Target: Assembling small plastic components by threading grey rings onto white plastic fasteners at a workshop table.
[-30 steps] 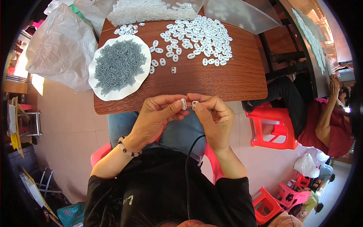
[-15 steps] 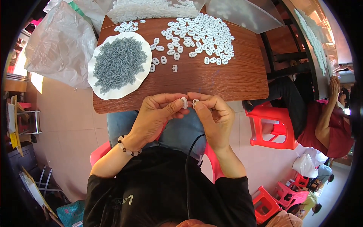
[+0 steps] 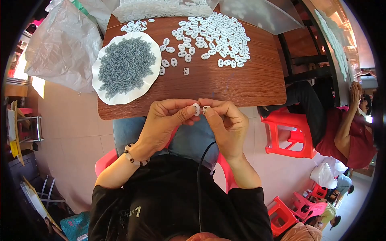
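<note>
"The left hand [image 3: 164, 119] first: how does it stand?"

"Nearly closed, thumb against fingers, pinching a white oval plastic piece with two holes [image 3: 196, 109] by its edge. The piece stands on end, its flat face partly turned to the camera."

"And the right hand [image 3: 230, 126]?"

"Also in a tight pinch, the thumb on a small white plastic piece with holes [image 3: 206, 108]. Much of that one is covered by the fingers. The two pieces sit just beside each other, in front of the near edge of the brown wood-grain table [image 3: 245, 88]. Something thin seems to lie between them, too small to make out."

"What lies on the table?"

"On the left, a white plate with a wavy rim [image 3: 154, 78], bearing a heap of small grey rod-like pieces [image 3: 126, 66]. Towards the far right, a broad spread of white two-holed oval pieces [image 3: 227, 42], with some strays nearer the plate. One small white squarish piece [image 3: 186, 71] lies apart, nearer the hands."

"Anything beside it?"

"A crumpled whitish plastic bag [image 3: 62, 46] to the left, and a red plastic stool [image 3: 287, 132] to the right."
</note>
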A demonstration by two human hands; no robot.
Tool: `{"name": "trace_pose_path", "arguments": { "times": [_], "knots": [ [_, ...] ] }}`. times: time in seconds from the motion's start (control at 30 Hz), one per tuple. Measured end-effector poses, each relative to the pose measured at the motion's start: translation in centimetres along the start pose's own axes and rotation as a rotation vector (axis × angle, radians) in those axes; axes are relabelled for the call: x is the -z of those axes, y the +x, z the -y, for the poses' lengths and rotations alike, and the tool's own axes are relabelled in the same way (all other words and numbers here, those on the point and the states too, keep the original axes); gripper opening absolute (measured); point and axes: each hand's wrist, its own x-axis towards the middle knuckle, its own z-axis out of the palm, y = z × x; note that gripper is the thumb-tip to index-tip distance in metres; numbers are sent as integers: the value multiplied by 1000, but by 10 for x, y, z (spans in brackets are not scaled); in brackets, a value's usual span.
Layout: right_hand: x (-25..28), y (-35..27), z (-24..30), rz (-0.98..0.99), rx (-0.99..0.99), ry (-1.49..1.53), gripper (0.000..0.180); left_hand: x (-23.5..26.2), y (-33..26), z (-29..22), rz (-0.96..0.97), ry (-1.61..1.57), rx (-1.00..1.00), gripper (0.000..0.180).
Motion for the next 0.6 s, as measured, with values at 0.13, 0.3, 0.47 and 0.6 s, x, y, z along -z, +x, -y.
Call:
{"name": "trace_pose_path", "arguments": {
  "times": [0.13,0.3,0.47,0.6],
  "knots": [
    [0,-1,1,21,-4,-4,6,1,-2,-2,-6,20,-3,20],
    [0,-4,-1,19,-10,5,5,-2,-4,-6,3,77,-23,19],
    [-1,-6,-3,12,-3,20,5,-2,-5,-5,-7,115,-26,18],
    [-2,-7,-2,7,-13,20,6,-2,-6,-5,-23,129,-18,18]
  ]
}}
